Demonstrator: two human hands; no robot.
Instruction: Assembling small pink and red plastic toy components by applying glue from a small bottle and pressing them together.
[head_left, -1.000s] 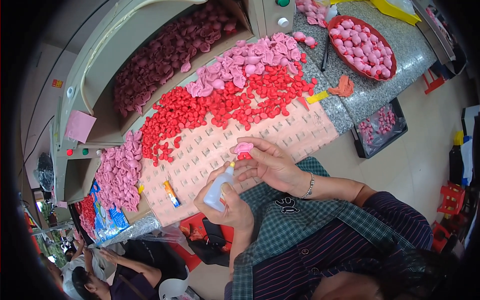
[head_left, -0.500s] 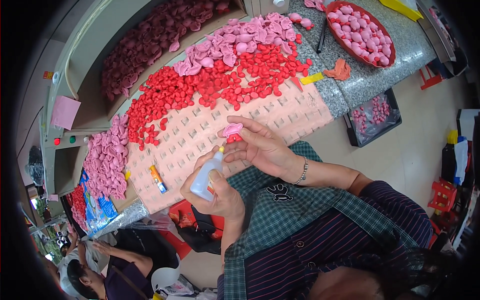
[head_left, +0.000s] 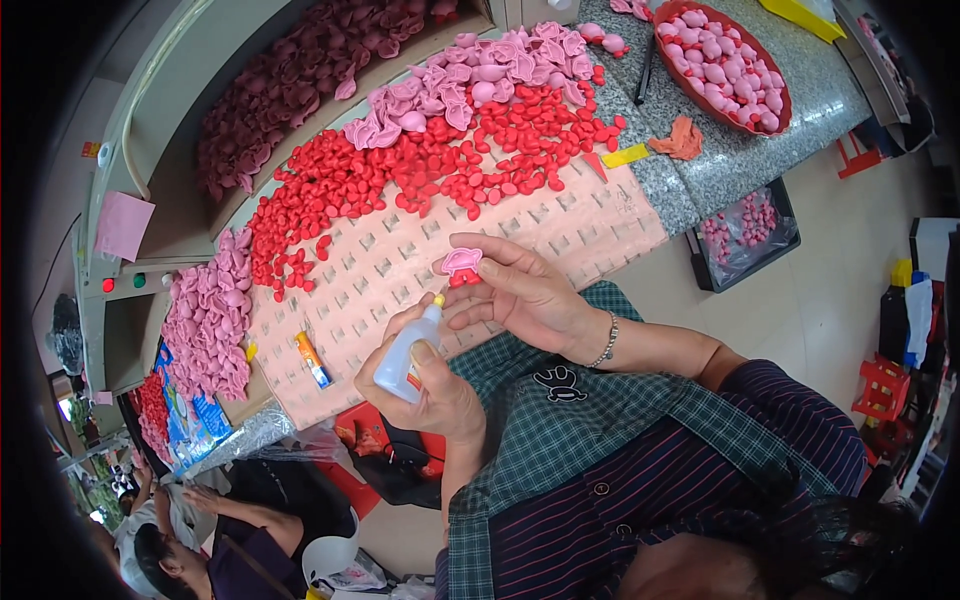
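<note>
"While a squeeze bottle is gripped by the left hand, what is held by the right hand?"

"Between thumb and fingers, a small pink and red piece is pinched. If this piece is taken as the clock's centre, the right palm is found at four o'clock and the bottle at seven."

"Is the piece touched by the yellow nozzle?"

"No contact is seen; the nozzle is pointed toward it from seven o'clock, just beside the fingers. Whether some liquid has been applied cannot be told."

"How much can be judged as done?"

"In the held piece, pink and red are already seen together. At two o'clock, many pink-and-red pieces are gathered in a red bowl; these may be considered as joined. Similar colours are seen in a black tray at three o'clock, but details are too small."

"And what is left?"

"Quite much, it seems. Loose red pieces are spread on the pink mat, from ten to twelve o'clock. Behind them, at twelve, pink pieces are heaped, and another pink heap is found at nine. At eight, an orange and blue tube is laid, untouched."
</note>
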